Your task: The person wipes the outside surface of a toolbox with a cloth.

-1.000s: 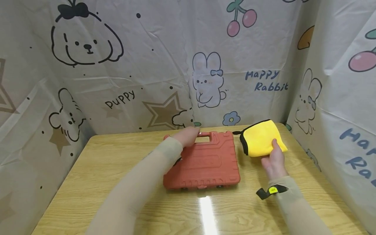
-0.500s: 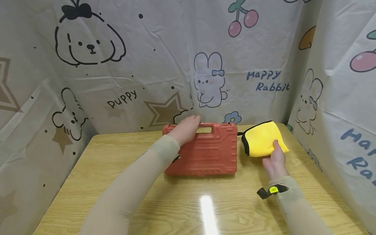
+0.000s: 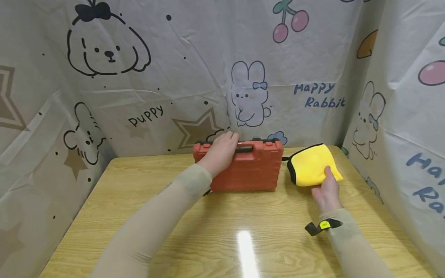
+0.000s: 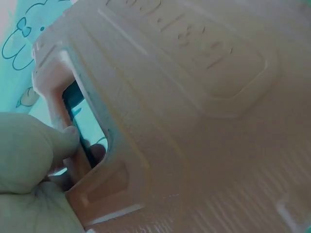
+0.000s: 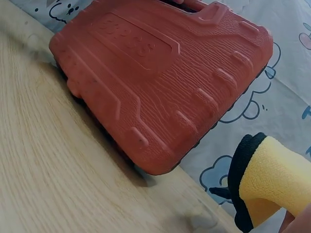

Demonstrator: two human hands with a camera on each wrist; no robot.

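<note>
A red plastic carrying case [image 3: 248,173] with a moulded handle stands tilted up near the back of the table. My left hand [image 3: 222,152] grips its handle at the top left; in the left wrist view the thumb and fingers [image 4: 65,141] wrap the handle bar beside the slot. Raised lettering shows on the case's face [image 5: 131,39] in the right wrist view. To the right, my right hand [image 3: 328,189] pinches a yellow cloth [image 3: 311,164] with black edging and a small black loop, thumb on top. Its fingers under the cloth are hidden.
The wooden table [image 3: 187,239] runs forward from the case, with a bright light reflection on it. A printed white curtain [image 3: 167,77] hangs close behind the case and along both sides.
My left hand has raised the case's handle side, so it has gone from lying flat to standing more upright. The right hand and yellow cloth have stayed nearly still.
</note>
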